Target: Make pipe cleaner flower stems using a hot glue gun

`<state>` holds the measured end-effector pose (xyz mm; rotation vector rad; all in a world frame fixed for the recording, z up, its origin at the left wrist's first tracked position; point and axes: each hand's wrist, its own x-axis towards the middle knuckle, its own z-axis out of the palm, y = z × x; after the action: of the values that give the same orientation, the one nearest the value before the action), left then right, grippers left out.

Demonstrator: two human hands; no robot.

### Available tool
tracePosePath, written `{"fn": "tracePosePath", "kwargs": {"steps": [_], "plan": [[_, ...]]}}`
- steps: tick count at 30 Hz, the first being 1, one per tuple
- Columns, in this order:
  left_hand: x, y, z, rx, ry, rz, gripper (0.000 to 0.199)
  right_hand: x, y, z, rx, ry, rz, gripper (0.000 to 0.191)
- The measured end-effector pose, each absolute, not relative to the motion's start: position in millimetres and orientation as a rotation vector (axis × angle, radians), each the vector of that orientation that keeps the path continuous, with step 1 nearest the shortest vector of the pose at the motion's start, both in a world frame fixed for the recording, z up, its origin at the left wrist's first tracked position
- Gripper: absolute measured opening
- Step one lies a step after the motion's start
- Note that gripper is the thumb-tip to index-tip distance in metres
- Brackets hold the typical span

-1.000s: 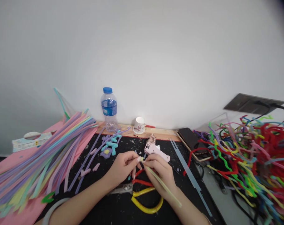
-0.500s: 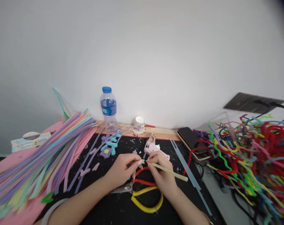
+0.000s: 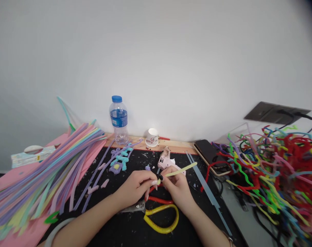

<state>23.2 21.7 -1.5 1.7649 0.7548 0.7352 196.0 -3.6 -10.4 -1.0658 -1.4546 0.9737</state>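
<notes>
A pale yellow pipe cleaner [image 3: 184, 169] is pinched between my two hands, its free end pointing up and to the right. My left hand [image 3: 139, 187] is closed on its near end with thumb and fingertips. My right hand [image 3: 177, 187] grips it close beside the left fingertips. Under the hands lie scissors with one red handle loop [image 3: 159, 200] and one yellow handle loop [image 3: 162, 228]; their blades are mostly hidden by my left hand. Just behind the right hand rests a pale pink glue gun [image 3: 168, 163]. A purple and turquoise pipe-cleaner flower piece [image 3: 119, 163] lies left of the hands.
Pastel pipe cleaners [image 3: 55, 171] are heaped on the left, and a tangle of bright ones [image 3: 271, 175] on the right. A water bottle [image 3: 118, 120] and paper cup [image 3: 152, 137] stand by the wall. A phone [image 3: 210, 154] and translucent glue sticks [image 3: 206, 187] lie to the right.
The free end of the yellow pipe cleaner has swung from pointing down-right to pointing up-right. My hands stay together in nearly the same place.
</notes>
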Motion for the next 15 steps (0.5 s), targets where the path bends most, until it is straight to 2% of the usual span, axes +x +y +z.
{"fn": "tracePosePath", "kwargs": {"steps": [5, 15], "plan": [[23.4, 21.2, -2.5, 1.670, 0.741, 0.730, 0.021, 195.3, -2.7, -11.2, -1.067, -1.379, 1.108, 0.024], [23.9, 20.5, -1.3, 1.783, 0.839, 0.697, 0.013, 193.7, -6.5, -10.0, -1.121, -1.504, 0.916, 0.024]]}}
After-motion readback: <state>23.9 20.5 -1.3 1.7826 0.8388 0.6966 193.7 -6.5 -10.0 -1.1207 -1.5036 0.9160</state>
